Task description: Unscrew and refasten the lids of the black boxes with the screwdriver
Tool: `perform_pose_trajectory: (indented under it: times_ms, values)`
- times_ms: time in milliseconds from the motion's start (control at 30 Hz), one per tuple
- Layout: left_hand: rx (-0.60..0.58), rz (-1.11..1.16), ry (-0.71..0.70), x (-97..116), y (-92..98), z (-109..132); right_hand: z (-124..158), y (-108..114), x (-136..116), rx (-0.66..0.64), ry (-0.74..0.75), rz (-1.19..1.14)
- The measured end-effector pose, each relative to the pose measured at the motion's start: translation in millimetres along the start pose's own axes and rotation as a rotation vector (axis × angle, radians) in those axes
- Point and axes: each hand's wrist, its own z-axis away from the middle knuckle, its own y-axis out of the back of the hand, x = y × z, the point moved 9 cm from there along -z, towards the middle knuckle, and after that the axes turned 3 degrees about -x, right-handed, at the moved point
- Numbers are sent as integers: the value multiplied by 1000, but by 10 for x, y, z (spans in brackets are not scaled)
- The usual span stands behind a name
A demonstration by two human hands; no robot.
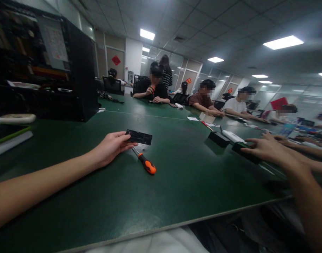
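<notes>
My left hand [113, 147] holds a thin black rectangular part [139, 137] above the green table [171, 196], thumb on top and fingers beneath. Just below it lies a screwdriver [148, 164] with an orange and black handle, its shaft pointing up toward my fingertips. Over on the right, my right hand [263, 149] has its fingers around the near end of a dark box [246, 151] with some green on it. Another black box [218, 139] rests just left of that one.
An opened computer case [81, 70] stands at the left edge. Near it are a white object and a green-edged tray [12, 135]. A white device [233, 136] lies behind the boxes. Several people sit around the table, and a co-worker's arm [315, 151] extends beside my right hand.
</notes>
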Motion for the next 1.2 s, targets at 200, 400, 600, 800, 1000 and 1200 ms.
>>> perform_pose_trajectory:
  times_ms: [200,400,600,800,1000,1200]
  values:
    - [-75,-43,10,-40,-58,-10,-158,-141,-251,-184,-143,-61]
    - [-174,-68,-26,-49,-105,-13,-662,-278,-1824,-301,-22,-356]
    - [-245,-81,-63,-47,-158,10,-784,-1104,-3721,-763,288,-992]
    - [-319,-237,-170,40,-242,98,-809,-1100,-3874,-654,418,-824]
    - [-323,-348,-225,103,-254,149,-659,-280,-2131,-273,179,42]
    - [-353,-404,-239,78,-251,144,75,99,-125,-263,-367,385]
